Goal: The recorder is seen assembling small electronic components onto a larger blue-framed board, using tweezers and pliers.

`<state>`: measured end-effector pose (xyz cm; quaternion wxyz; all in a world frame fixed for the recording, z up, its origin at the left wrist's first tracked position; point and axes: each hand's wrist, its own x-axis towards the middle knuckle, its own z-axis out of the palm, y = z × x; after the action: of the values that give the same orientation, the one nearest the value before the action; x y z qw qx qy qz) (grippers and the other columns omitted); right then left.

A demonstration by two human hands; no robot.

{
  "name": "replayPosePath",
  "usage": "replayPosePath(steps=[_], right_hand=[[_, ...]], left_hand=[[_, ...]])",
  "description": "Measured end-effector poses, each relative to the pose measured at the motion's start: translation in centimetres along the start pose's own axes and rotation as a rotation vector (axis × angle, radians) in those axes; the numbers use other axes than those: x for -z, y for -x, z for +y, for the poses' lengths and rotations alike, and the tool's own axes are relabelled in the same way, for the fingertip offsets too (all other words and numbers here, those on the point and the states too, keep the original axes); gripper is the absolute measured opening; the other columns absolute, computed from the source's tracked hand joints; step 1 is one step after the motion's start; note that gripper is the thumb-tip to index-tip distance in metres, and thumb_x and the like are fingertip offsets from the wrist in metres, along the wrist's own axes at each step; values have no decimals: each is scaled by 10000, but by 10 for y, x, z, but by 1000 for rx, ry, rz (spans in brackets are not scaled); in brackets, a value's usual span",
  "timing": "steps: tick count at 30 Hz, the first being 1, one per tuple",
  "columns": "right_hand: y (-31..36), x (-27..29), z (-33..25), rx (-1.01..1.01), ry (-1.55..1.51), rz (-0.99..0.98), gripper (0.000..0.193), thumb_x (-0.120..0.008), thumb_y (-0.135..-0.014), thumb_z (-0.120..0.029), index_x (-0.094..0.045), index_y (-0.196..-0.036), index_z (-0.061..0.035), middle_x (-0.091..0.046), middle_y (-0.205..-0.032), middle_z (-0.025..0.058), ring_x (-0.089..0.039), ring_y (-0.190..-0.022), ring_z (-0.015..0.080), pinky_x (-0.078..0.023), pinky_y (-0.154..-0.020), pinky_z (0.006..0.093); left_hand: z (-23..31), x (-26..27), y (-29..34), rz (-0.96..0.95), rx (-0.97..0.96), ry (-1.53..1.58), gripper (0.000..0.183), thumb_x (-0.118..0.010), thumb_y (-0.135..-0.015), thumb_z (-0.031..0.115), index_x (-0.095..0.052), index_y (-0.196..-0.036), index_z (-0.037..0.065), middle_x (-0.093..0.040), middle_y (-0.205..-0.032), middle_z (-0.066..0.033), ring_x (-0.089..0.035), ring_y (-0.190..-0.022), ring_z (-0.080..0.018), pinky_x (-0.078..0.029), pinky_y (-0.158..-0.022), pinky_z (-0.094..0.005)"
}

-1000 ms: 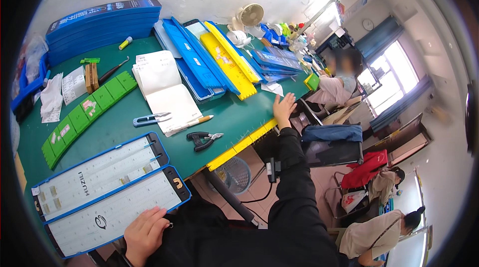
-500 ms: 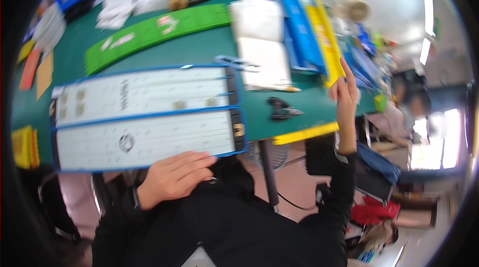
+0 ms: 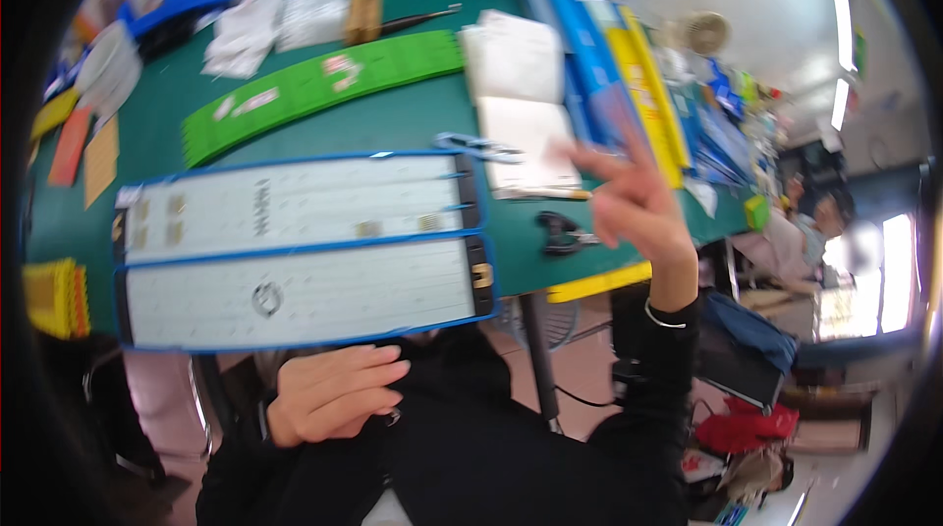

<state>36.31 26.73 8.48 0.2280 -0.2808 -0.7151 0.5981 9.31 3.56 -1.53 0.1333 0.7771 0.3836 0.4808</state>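
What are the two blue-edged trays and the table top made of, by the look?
The trays: probably rigid plastic, with pale matte faces and a moulded-looking blue rim; the blur leaves it open. The table top: likely a green mat or laminate, flat and dull with no glare, with a yellow strip along the front edge.
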Motion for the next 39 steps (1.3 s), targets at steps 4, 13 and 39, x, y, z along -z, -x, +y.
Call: replayPosePath(steps=[4, 13, 39], right_hand=[[65, 33, -62, 748, -209, 21, 1130, -496, -724, 156, 159, -1476, -376, -272, -1465, 313, -425, -401, 61, -407, -396, 180], [177, 121, -80, 770, -189, 601, 1155, -671, -590, -751, -70, -1501, -371, 99, -1568, 150, 9, -1430, 418, -48, -1038, 758], [167, 126, -58, 685, -343, 441, 1004, -439, -690, -838, -99, -1503, -358, -135, -1571, 88, -140, -1417, 398, -143, -1055, 722]], left_hand=[[2, -3, -9, -36, -11, 1, 79, -709, -762, 79, -677, -828, 51, -704, -954, -105, -685, -941, -261, -571, -792, -356], [15, -21, -5, 12, -26, 68, 81, -651, -828, 118, -625, -752, 107, -701, -915, -88, -693, -894, -276, -567, -724, -350], [18, -28, -6, 106, 24, 29, 98, -605, -819, 66, -622, -722, 60, -702, -862, -129, -699, -862, -304, -543, -731, -335]])
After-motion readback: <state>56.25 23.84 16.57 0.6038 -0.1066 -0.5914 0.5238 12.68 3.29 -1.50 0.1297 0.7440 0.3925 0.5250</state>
